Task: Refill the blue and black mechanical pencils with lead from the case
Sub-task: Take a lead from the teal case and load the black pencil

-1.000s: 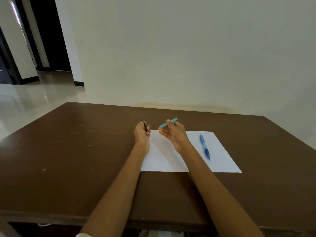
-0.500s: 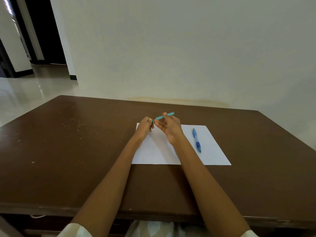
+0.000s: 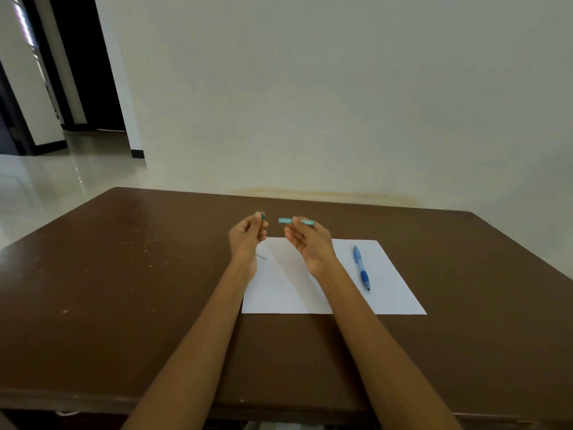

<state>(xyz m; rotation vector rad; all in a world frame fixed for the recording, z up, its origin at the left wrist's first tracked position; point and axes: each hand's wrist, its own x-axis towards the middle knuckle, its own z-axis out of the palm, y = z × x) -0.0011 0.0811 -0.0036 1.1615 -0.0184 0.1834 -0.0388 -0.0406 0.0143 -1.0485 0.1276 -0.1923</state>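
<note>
At the left we see the left hand raised above the tabletop, its grip pinched on a small teal cap at the fingertips. Just below that hand, on the white sheet of paper, lies a thin dark line that we take to be a single lead, though it is too fine to be sure. To its right, the right hand is also lifted, its grip closed around the teal lead case, which lies roughly level with its open end toward the left hand; cap and case are near each other but apart. Farther right, the blue mechanical pencil rests untouched on the paper, tip toward us, well apart from both hands. The black pencil is not in view.

We judge the step in hand to be the opening or closing of the case, with a lead possibly already out and neither pencil visibly being loaded. The next move calls for freeing one hand: we would set down the cap or recap the case, then pick up the blue pencil, remove its end cap, and feed the lead in lengthwise. The lead is brittle and hard to pinch off flat paper, so a light, careful grip is needed.
</note>
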